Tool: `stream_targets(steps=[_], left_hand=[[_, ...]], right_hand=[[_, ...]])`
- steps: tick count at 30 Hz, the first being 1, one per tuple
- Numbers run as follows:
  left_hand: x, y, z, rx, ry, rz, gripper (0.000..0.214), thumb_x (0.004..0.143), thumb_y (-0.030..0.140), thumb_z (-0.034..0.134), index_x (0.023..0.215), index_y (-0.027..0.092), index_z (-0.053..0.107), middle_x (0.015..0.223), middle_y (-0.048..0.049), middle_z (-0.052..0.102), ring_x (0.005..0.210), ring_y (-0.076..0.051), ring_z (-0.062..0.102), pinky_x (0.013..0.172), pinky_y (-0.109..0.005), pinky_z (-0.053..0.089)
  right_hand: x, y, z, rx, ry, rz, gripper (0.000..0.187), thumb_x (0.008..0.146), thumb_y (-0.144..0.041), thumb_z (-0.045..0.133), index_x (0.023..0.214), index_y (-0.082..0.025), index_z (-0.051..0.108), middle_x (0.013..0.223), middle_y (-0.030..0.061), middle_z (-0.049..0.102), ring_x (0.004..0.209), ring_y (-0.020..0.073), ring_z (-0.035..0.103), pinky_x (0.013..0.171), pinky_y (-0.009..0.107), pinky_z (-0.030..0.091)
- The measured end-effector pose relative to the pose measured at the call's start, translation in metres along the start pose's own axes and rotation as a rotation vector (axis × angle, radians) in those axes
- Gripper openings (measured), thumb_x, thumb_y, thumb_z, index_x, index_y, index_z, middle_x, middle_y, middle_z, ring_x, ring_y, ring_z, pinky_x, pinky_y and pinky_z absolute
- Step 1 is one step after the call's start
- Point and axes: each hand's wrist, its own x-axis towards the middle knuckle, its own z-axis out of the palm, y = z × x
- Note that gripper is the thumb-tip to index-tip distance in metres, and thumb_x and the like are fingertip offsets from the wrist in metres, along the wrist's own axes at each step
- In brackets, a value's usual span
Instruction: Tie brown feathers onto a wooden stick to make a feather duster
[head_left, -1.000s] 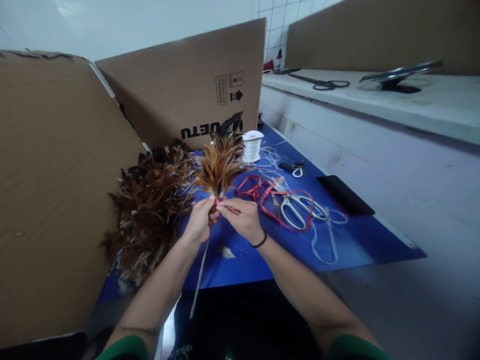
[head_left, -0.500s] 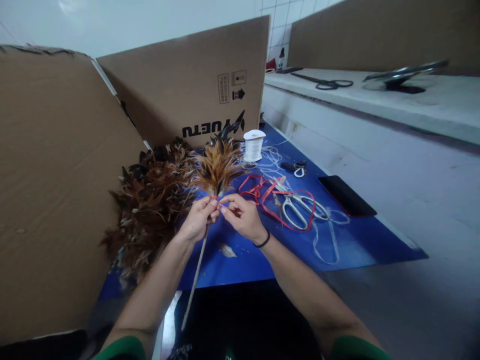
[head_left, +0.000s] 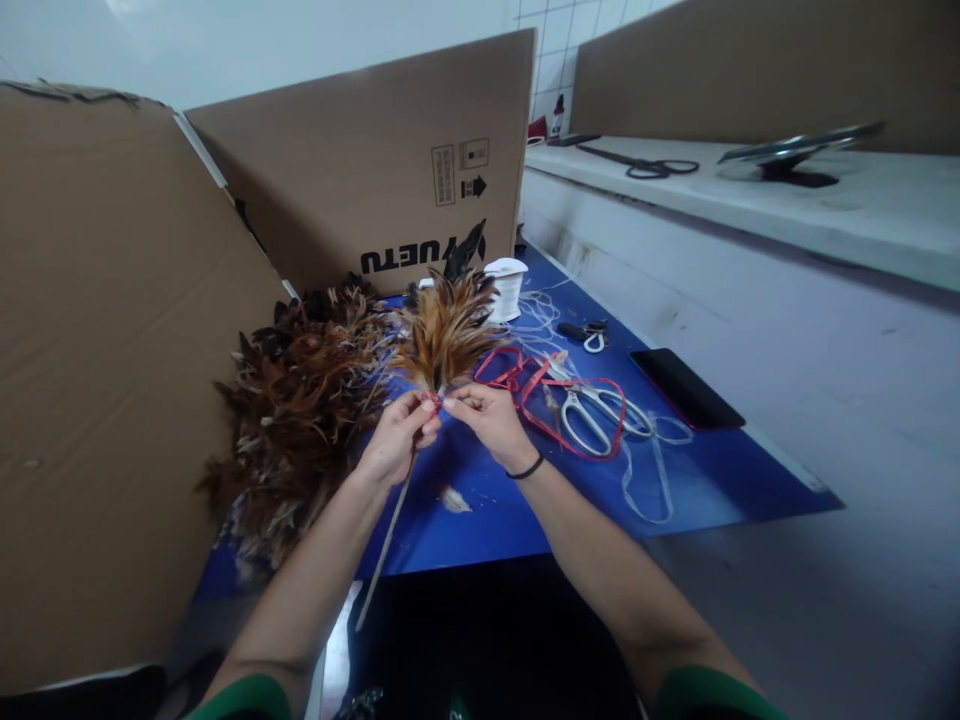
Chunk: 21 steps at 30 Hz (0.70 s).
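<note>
Head view: holding feather bunch (head_left: pixel 446 335) over worktop (head_left: pixel 495 535), inward of near edge. Pinching it low with left hand (head_left: pixel 394 440), red ribbon (head_left: pixel 435 401) with right hand (head_left: pixel 491 425). Noted white ribbon (head_left: pixel 511 297) wound on spool (head_left: pixel 507 267) near far corner; loose feathers (head_left: pixel 311 400) heaped beside carton (head_left: pixel 352 180) along left edge.

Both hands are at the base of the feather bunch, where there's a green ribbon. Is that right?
Not quite: the head view shows red ribbon, not green. The left hand and right hand are indeed at the base of the feather bunch.
</note>
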Motion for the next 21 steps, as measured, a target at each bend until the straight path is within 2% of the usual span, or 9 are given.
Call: stream_targets(steps=[3,7,10,15,18,21], left_hand=[[0.0,-0.001,0.001,0.004,0.005,0.013,0.024,0.071,0.028,0.069,0.081,0.012,0.054,0.057,0.0036,0.046,0.046,-0.003,0.039,0.041,-0.015,0.025],[0.002,-0.004,0.003,0.065,0.0,0.062,0.026,0.073,0.034,0.067,0.08,0.01,0.058,0.057,-0.0003,0.053,0.047,-0.007,0.045,0.043,-0.019,0.033],[0.005,-0.008,0.004,0.052,0.037,0.086,0.029,0.069,0.034,0.07,0.081,0.01,0.058,0.062,-0.0023,0.057,0.048,-0.007,0.047,0.04,-0.019,0.031],[0.007,-0.013,0.006,0.062,0.079,0.11,0.032,0.067,0.037,0.072,0.074,0.013,0.053,0.063,-0.0013,0.059,0.041,-0.004,0.042,0.038,-0.017,0.027],[0.007,-0.018,0.008,0.196,0.156,0.143,0.032,0.072,0.043,0.066,0.072,0.014,0.052,0.062,-0.0012,0.059,0.042,-0.006,0.045,0.038,-0.018,0.029],[0.006,-0.024,0.009,0.41,0.246,0.245,0.034,0.079,0.047,0.055,0.072,0.014,0.056,0.058,-0.0004,0.057,0.042,-0.006,0.044,0.038,-0.018,0.03]], right_hand=[[0.002,0.001,0.0,0.096,-0.009,0.055,0.028,0.061,-0.038,0.073,0.068,-0.013,0.063,0.047,-0.0062,0.044,0.043,0.0036,0.031,0.043,0.02,0.021],[0.002,-0.002,0.0,0.194,-0.045,0.125,0.03,0.059,-0.038,0.075,0.068,-0.012,0.062,0.052,-0.0029,0.054,0.044,0.0042,0.037,0.041,0.019,0.024],[0.001,-0.006,0.0,0.229,-0.065,0.153,0.031,0.059,-0.038,0.075,0.072,-0.012,0.063,0.054,-0.0014,0.057,0.043,0.0042,0.039,0.04,0.019,0.025],[0.003,-0.003,0.001,0.241,-0.07,0.097,0.027,0.062,-0.038,0.073,0.068,-0.013,0.066,0.059,0.0016,0.062,0.052,0.0089,0.052,0.05,0.022,0.04],[0.003,0.0,0.002,0.264,-0.038,0.06,0.024,0.063,-0.036,0.073,0.067,-0.013,0.065,0.058,0.0015,0.063,0.053,0.0113,0.056,0.056,0.025,0.045],[0.003,0.002,0.002,0.241,-0.01,0.045,0.022,0.064,-0.034,0.072,0.066,-0.014,0.064,0.057,0.0008,0.062,0.051,0.0114,0.055,0.055,0.026,0.045]])
